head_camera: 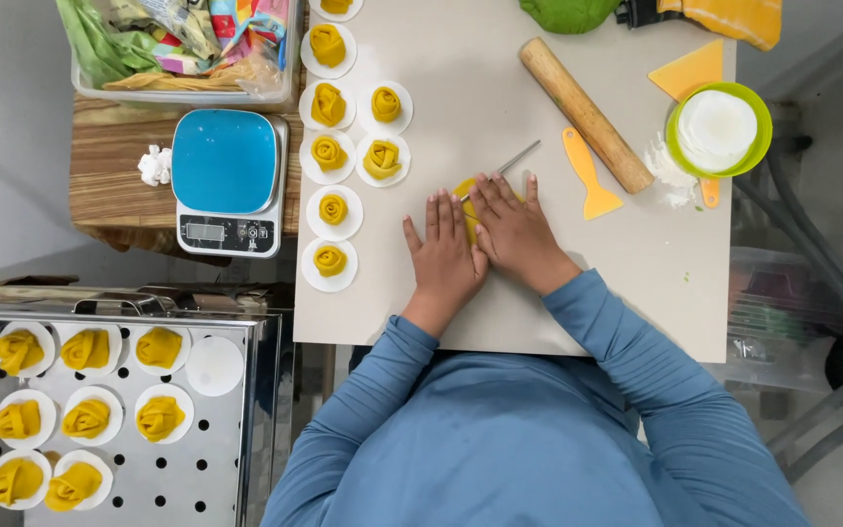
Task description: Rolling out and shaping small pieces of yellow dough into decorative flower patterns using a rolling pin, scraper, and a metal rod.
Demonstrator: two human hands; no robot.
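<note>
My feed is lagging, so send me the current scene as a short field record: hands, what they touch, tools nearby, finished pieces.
left hand: flat, palm down on the yellow dough piece
right hand: flat beside it, also pressing the dough
work surface: pale grey board
tools: thin metal rod by the fingertips; wooden rolling pin; orange plastic scraper
finished pieces: yellow dough rosettes on white paper rounds, more on the perforated steel tray
other: blue-topped kitchen scale

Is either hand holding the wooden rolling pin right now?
No. The rolling pin lies untouched on the board, while the left hand and right hand press flat on yellow dough.
</note>
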